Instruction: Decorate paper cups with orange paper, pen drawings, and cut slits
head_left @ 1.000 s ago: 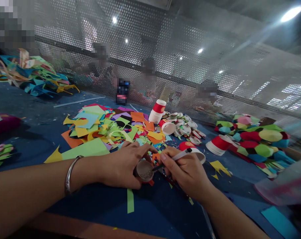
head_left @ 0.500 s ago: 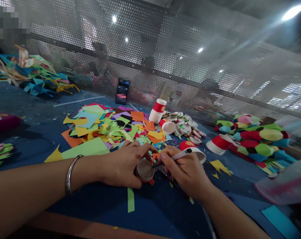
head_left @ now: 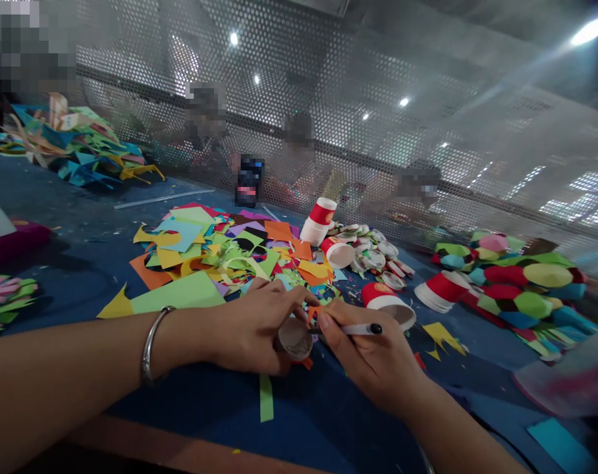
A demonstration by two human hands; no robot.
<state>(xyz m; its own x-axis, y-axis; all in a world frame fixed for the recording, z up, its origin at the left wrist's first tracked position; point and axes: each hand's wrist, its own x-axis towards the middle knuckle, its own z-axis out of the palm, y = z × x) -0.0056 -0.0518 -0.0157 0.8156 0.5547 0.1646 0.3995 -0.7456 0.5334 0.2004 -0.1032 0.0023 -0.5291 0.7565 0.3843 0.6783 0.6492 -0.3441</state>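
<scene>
My left hand, with a silver bangle on the wrist, is closed round a small paper cup lying on its side on the blue table, its round bottom facing me. My right hand pinches a white pen with a black cap end, the tip hidden near the cup's bottom. Both hands rest just in front of a heap of coloured paper scraps.
Red-and-white paper cups, one cup on its side and cut cup bottoms lie behind my hands. A pile of coloured paper pieces lies at right, another paper heap far left. A perforated screen backs the table, people behind it.
The pen has swung from a raised slant to lying nearly level in my right hand. My left hand keeps its hold on the cup. The view has shifted slightly.
</scene>
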